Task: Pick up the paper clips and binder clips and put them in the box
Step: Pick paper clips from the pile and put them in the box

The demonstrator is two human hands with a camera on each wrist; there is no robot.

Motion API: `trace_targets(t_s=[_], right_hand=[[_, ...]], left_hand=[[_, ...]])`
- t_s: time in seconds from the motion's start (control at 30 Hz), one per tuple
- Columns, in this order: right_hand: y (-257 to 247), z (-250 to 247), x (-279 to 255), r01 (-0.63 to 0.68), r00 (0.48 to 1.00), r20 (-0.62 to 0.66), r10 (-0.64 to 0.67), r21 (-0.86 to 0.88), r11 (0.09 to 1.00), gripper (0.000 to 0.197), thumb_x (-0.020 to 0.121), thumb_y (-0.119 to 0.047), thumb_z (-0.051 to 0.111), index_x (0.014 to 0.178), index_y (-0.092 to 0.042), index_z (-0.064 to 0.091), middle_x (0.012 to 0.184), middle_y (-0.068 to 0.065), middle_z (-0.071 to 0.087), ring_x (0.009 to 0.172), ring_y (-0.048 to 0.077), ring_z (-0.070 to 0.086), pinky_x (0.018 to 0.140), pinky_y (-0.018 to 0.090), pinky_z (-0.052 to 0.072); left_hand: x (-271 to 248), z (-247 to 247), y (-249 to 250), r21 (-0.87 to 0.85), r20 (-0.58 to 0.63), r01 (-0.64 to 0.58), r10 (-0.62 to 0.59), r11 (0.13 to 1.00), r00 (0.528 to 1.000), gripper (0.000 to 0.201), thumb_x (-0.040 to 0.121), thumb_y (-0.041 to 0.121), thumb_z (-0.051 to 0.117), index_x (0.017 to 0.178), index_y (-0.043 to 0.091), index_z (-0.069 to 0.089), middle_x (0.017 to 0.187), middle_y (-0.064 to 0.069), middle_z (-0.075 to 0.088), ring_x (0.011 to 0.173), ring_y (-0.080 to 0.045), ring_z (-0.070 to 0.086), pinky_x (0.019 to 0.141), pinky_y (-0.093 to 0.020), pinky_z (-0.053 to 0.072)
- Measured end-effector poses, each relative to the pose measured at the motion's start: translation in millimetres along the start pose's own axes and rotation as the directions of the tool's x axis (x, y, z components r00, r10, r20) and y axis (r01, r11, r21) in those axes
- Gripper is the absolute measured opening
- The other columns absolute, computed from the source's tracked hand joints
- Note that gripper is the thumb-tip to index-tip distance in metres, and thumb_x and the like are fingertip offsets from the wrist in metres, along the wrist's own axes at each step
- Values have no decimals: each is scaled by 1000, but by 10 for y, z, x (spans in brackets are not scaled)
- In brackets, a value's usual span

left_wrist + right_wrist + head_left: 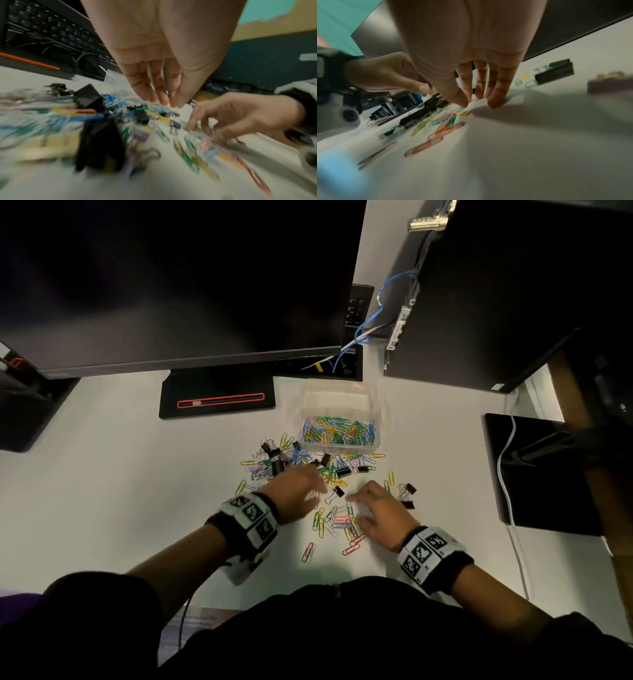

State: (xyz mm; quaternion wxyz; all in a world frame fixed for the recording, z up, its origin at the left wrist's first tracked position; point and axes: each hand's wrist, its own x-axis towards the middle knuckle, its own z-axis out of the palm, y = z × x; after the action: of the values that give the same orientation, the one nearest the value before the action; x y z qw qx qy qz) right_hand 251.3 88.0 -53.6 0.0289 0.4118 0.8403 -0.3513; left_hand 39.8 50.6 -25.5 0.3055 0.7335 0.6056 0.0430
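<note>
A clear plastic box (342, 402) stands on the white desk (120, 491), holding many coloured paper clips (337, 433). In front of it lies a scatter of paper clips (337, 522) and black binder clips (274, 463). My left hand (301, 491) hovers over the left of the scatter; the left wrist view shows its fingers (154, 88) straight, together and holding nothing. My right hand (373, 508) is lower right, fingertips (494, 104) touching the desk beside loose clips (443, 119). A small binder clip (338, 492) lies between the hands. More binder clips (407, 491) lie right of the right hand.
A dark monitor (171, 278) on a black stand base (219, 400) fills the back left. A black computer tower (496, 285) stands back right, with blue cables (387, 302) beside it. A black pad (534, 470) with a white cable lies at the right.
</note>
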Motion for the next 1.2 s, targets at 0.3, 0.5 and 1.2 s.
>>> trace_targets(t_s=[0.3, 0.5, 1.2], right_hand=[[-125, 164, -35, 106, 994, -4, -106, 5, 994, 35, 86, -8, 48, 119, -11, 60, 118, 11, 55, 111, 26, 50, 98, 26, 38], [-151, 234, -35, 157, 987, -25, -158, -51, 986, 39, 86, -5, 47, 122, -16, 58, 119, 12, 49, 109, 25, 46, 91, 20, 31], [16, 166, -11, 62, 997, 35, -70, 185, 981, 59, 57, -16, 86, 111, -14, 64, 99, -2, 43, 59, 0, 40, 59, 6, 36]], left_hand=[[-398, 434, -10, 391, -103, 35, 7, 920, 995, 53, 60, 25, 78, 110, 18, 63, 112, 1, 66, 100, -21, 64, 77, -38, 58], [-463, 482, 27, 471, -88, -4, 52, 882, 995, 54, 60, 21, 77, 110, 34, 60, 119, 3, 64, 110, -23, 61, 82, -43, 54], [-417, 557, 215, -165, 102, 211, -196, 964, 975, 58, 81, 24, 68, 131, 14, 42, 122, -10, 48, 103, -23, 51, 86, -28, 41]])
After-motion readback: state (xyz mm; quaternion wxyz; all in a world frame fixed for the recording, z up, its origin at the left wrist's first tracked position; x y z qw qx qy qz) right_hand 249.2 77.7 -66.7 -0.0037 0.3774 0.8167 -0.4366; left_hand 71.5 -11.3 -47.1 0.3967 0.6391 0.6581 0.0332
